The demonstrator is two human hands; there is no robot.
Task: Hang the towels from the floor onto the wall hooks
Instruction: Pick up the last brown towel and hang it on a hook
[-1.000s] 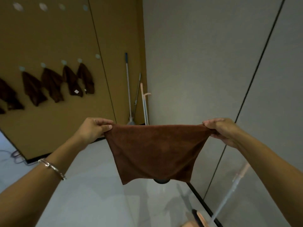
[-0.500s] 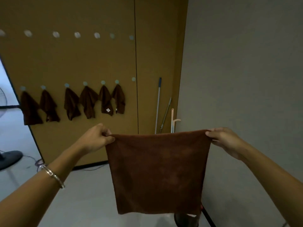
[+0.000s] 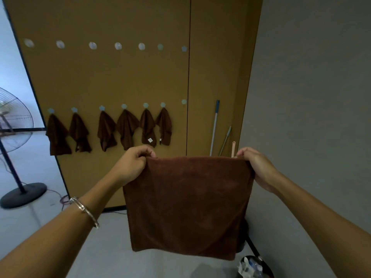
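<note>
Towel (image 3: 186, 205), brown and square, hangs spread flat in the air between both hands, in front of the wall (image 3: 120, 77) and clear of the floor (image 3: 112, 257). The left hand (image 3: 131, 166) pinches the top left corner: its fingers (image 3: 145, 154) are curled together with the corner tucked between their tips and the thumb, the back of the hand toward the camera. The right hand (image 3: 256, 167) holds the top right corner, its fingertips (image 3: 244, 153) closed on the top edge; the cloth hides how the rest of those fingers lie. The top edge runs taut and nearly level from one grip to the other, and the rest drops loose below the wrists, the lower edge slightly tilted. A bracelet (image 3: 84, 211) sits on the left wrist. Behind, six hung towels (image 3: 126, 131) droop from a lower row of hooks, and one more hook (image 3: 183, 101) lies just right of them, above the held towel. Another hook row (image 3: 118, 45) runs higher up. Poles (image 3: 214, 127) lean in the corner, a fan (image 3: 14, 125) stands at left, and a bin (image 3: 255, 266) sits at lower right.
</note>
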